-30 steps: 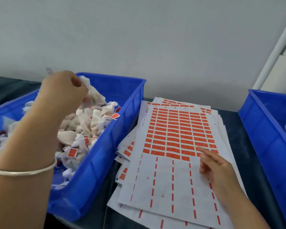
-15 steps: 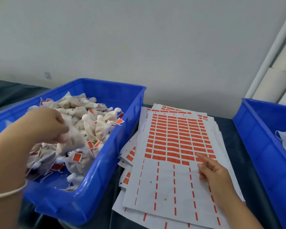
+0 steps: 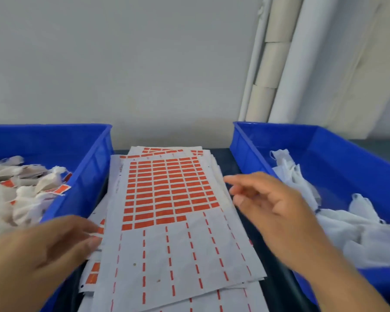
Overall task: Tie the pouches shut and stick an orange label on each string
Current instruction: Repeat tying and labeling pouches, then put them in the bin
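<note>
While the left hand [image 3: 45, 246] touches the label sheets [image 3: 173, 221] with relaxed fingers, the right hand [image 3: 273, 203] hovers beside them, fingers loose, holding nothing.

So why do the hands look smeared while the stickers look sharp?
Head view: motion blur; the right hand is most smeared, the left hand less, while the label sheet lies sharp; the light is soft and even, without glare; the wide lens tilts the rolls.

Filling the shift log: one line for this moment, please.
left hand: open, touching label sheets | right hand: open, empty, over sheets' edge beside right bin | left bin: labelled pouches
</note>
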A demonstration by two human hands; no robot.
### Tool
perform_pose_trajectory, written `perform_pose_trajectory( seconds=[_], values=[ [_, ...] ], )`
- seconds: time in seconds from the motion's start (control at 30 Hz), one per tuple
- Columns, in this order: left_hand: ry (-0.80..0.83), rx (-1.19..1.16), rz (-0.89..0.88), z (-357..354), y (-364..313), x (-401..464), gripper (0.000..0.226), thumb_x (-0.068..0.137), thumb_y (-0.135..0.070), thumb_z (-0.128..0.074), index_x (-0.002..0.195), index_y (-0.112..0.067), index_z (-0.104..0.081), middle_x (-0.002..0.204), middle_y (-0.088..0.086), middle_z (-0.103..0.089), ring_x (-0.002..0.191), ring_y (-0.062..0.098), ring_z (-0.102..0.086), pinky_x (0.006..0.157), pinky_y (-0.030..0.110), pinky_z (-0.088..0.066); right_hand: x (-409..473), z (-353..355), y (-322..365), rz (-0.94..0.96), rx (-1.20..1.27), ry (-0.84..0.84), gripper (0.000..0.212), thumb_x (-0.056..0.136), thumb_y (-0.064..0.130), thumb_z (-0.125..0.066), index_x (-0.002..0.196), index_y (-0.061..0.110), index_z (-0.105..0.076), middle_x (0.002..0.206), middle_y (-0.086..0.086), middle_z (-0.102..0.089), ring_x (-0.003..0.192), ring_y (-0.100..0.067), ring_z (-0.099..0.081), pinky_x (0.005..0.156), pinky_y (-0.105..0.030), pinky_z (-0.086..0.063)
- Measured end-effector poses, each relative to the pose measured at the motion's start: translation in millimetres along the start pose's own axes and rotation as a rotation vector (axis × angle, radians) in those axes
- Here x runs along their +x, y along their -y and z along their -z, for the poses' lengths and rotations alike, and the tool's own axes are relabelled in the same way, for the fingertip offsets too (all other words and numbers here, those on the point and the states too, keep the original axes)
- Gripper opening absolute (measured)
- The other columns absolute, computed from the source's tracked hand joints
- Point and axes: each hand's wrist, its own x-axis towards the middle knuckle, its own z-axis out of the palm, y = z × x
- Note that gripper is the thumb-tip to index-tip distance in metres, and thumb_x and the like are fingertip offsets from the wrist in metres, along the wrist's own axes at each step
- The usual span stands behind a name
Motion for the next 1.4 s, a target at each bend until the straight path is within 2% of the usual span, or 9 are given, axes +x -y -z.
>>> perform_pose_trajectory(
  seconds=[0.17, 0.3, 0.4, 0.5, 0.67, 0.93, 1.2, 1.33, 1.4],
  values=[
    [0.278, -0.01, 0.034, -59, -65, 23, 0.018, 0.081, -0.058, -0.053, 0.095, -0.048, -0.048, 0.097, -0.029, -0.06, 0.087, -0.009, -0.058, 0.08, 0.007, -0.045, 17, 80, -18, -0.269, -0.277, -0.123, 0.038, 0.092, 0.014, -0.055, 0.084, 0.049, -0.068, 0.089, 0.022, -0.065, 0.072, 0.001, -0.061, 0.059, -0.01, -0.047],
    [0.299, 0.093, -0.042, -108, -82, 29, 0.029, 0.086, -0.054, -0.053, 0.113, -0.043, -0.052, 0.12, -0.024, -0.054, 0.098, -0.003, -0.051, 0.097, 0.012, -0.036, 55, 137, -77, -0.552, -0.492, -0.109, 0.039, 0.095, 0.0, -0.046, 0.085, 0.033, -0.065, 0.107, 0.0, -0.066, 0.092, -0.016, -0.06, 0.089, -0.038, -0.05],
    [0.337, 0.072, -0.052, -135, -79, 26, 0.033, 0.086, -0.056, -0.053, 0.115, -0.043, -0.05, 0.134, -0.023, -0.044, 0.112, 0.0, -0.045, 0.105, 0.016, -0.03, 75, 155, -122, -0.758, -0.653, -0.003, 0.024, 0.095, 0.012, -0.052, 0.111, 0.002, -0.066, 0.122, -0.017, -0.063, 0.098, -0.031, -0.06, 0.086, -0.04, -0.05],
    [0.324, 0.123, -0.131, -151, -76, 23, 0.027, 0.085, -0.059, -0.051, 0.108, -0.045, -0.046, 0.143, -0.024, -0.034, 0.13, 0.001, -0.035, 0.111, 0.021, -0.02, 82, 151, -146, -0.869, -0.624, 0.079, 0.046, 0.09, 0.033, -0.063, 0.113, -0.007, -0.063, 0.115, -0.02, -0.065, 0.103, -0.033, -0.062, 0.085, -0.04, -0.055],
    [0.302, 0.18, -0.068, -158, -71, 28, 0.021, 0.086, -0.06, -0.048, 0.096, -0.045, -0.04, 0.142, -0.025, -0.035, 0.131, 0.0, -0.033, 0.112, 0.02, -0.014, 85, 141, -171, -0.847, -0.719, 0.072, 0.033, 0.088, 0.017, -0.061, 0.107, -0.009, -0.066, 0.084, -0.018, -0.064, 0.073, -0.024, -0.052, 0.069, -0.033, -0.045],
    [0.245, 0.182, -0.086, -154, -76, 32, 0.02, 0.086, -0.06, -0.048, 0.097, -0.044, -0.042, 0.135, -0.025, -0.044, 0.125, -0.001, -0.04, 0.109, 0.016, -0.021, 84, 156, -152, -0.857, -0.373, -0.141, 0.013, 0.09, 0.011, -0.063, 0.09, -0.001, -0.067, 0.087, -0.016, -0.07, 0.068, -0.021, -0.064, 0.054, -0.026, -0.05],
    [0.127, 0.055, -0.054, -129, -101, 36, 0.021, 0.087, -0.052, -0.053, 0.106, -0.045, -0.047, 0.132, -0.023, -0.046, 0.102, -0.001, -0.046, 0.098, 0.013, -0.037, 87, 135, -50, -0.426, 0.024, -0.393, 0.01, 0.085, 0.008, -0.067, 0.076, 0.014, -0.067, 0.066, 0.0, -0.07, 0.052, -0.008, -0.066, 0.047, -0.018, -0.053],
    [0.03, -0.156, -0.065, -104, -134, 31, 0.013, 0.08, -0.056, -0.054, 0.09, -0.048, -0.048, 0.103, -0.037, -0.048, 0.079, -0.007, -0.051, 0.063, 0.002, -0.041, 67, 83, -17, -0.34, 0.293, -0.364, 0.015, 0.083, 0.005, -0.065, 0.071, 0.012, -0.07, 0.059, 0.0, -0.069, 0.051, -0.01, -0.064, 0.047, -0.02, -0.05],
    [-0.033, -0.333, -0.128, -90, -149, 21, 0.032, 0.062, -0.072, -0.049, 0.083, -0.048, -0.054, 0.084, -0.04, -0.055, 0.081, -0.01, -0.055, 0.053, 0.002, -0.04, 54, 48, -14, -0.357, 0.357, -0.359, 0.018, 0.083, 0.006, -0.065, 0.068, 0.014, -0.07, 0.06, 0.0, -0.069, 0.052, -0.009, -0.063, 0.047, -0.02, -0.048]
  ],
)
